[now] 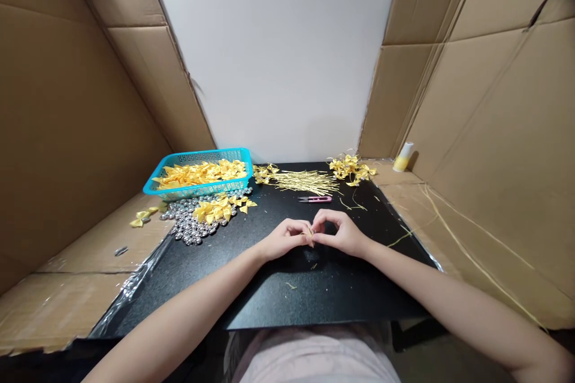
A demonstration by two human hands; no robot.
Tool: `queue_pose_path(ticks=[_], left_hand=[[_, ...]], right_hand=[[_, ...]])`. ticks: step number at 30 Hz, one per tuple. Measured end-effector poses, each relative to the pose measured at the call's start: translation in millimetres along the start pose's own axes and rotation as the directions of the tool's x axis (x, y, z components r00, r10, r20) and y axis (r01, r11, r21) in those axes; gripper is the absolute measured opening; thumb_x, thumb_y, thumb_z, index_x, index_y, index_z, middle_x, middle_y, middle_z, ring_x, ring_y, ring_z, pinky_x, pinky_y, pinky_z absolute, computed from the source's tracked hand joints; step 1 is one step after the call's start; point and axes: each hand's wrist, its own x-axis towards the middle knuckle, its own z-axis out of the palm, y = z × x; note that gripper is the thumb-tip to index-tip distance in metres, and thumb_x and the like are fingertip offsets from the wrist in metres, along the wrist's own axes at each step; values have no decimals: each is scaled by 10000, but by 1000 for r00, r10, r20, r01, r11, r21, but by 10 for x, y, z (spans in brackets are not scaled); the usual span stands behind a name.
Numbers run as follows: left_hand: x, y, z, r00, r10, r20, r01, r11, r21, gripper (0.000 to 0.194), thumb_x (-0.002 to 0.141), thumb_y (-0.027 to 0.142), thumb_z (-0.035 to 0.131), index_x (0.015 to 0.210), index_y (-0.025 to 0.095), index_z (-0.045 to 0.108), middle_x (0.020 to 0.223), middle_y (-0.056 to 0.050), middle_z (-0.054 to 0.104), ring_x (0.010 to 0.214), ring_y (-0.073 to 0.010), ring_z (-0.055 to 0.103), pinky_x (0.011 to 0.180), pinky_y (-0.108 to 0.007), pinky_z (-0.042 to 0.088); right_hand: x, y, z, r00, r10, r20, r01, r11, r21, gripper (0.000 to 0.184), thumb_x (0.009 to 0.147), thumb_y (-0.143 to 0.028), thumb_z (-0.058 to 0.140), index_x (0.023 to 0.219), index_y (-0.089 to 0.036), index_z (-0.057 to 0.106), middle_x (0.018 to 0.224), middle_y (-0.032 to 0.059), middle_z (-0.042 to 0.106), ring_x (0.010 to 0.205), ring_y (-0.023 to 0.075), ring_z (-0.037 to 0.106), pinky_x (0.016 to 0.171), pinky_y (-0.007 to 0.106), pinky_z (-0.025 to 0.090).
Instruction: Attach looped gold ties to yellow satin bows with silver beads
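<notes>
Two bare hands meet at the near middle of one black table [260,296], pinching one small yellowish piece [310,238] between them. The left hand [284,240] grips it between thumb and fingertips; the right hand [344,236], its fingers curled into a loop, pinches it from the other side. A few thin yellow scraps [291,286] lie on the near tabletop.

At left, one loose silver piece [121,251] rests on brown cardboard [76,257], with a few yellow bows, two or three, [140,219] beyond it. Beside them spreads one heap of shiny silver pieces [188,228], dozens strong, topped by one pile of yellow satin bows [214,211], roughly a dozen or more. At right, long pale-yellow strands [465,246] trail over the cardboard.

Beyond the hands lies one pair of pink-handled thread snips [321,199], blades pointing left. Farther back sit one turquoise plastic basket [204,191] of yellow bows too many to count, at left; one bundle of dozens of thin yellow strips [305,181], at center; two clusters of yellow bows [353,169], one at each end of the bundle; and one white-and-yellow spool [403,157], upright at far right.
</notes>
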Motion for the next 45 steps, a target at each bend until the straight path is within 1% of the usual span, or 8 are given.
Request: queue_pose_path(ticks=[5,11,17,23,26,33,38,45], left_hand=[[8,13,6,1000,8,8,-8,1000,7,259,759,355,712,606,148,677,710,-35,599,774,-168,549,772,-283,426],[10,15,12,1000,9,14,-9,1000,8,264,750,356,715,594,148,667,694,-32,597,755,-163,540,766,-284,426],[7,17,16,1000,-7,-6,7,1000,9,286,736,378,720,585,146,652,686,-31,600,741,-161,537,746,-282,421],[4,5,8,999,-14,-29,14,1000,6,269,756,375,691,625,143,660,686,-29,617,703,-148,533,722,-270,411],[7,-9,0,1000,0,-24,0,1000,4,259,755,370,687,631,143,658,680,-28,611,697,-147,526,726,-274,409],[6,-27,-13,1000,24,-4,-24,1000,4,207,788,293,659,645,144,669,696,-21,605,704,-135,524,740,-266,407],[4,-22,-9,1000,17,-16,-17,1000,9,216,779,313,669,648,142,673,698,-26,613,695,-138,531,730,-269,411],[10,-23,-11,1000,10,-23,-9,1000,26,236,769,323,675,637,128,667,685,-19,602,668,-124,512,695,-252,394]], right_hand=[[6,-13,-11,998,17,52,-16,1000,-16,188,798,-352,697,756,-180,634,776,23,618,716,146,565,696,295,479],[11,-23,-27,995,31,96,-30,1000,-7,196,806,-344,689,743,-176,610,797,28,613,741,152,570,727,304,472],[16,-11,-25,994,44,100,-45,999,4,221,816,-369,679,735,-177,605,802,29,621,762,160,577,750,316,470],[40,5,-45,991,67,119,-72,997,36,232,829,-390,658,737,-184,601,809,26,615,773,161,574,762,317,466],[49,-18,-88,992,48,113,-51,998,22,221,823,-372,661,729,-184,593,819,27,597,773,158,563,756,311,463],[46,-47,-142,997,8,80,-6,1000,-24,193,750,-316,729,772,-190,584,809,16,579,757,157,541,733,308,461],[39,-47,-119,996,-58,72,64,995,-80,160,783,-334,712,802,-190,646,817,30,606,756,160,556,729,311,472],[40,-58,-100,992,-108,60,114,986,-121,149,825,-307,684,745,-182,674,802,40,630,774,164,601,759,322,482]])
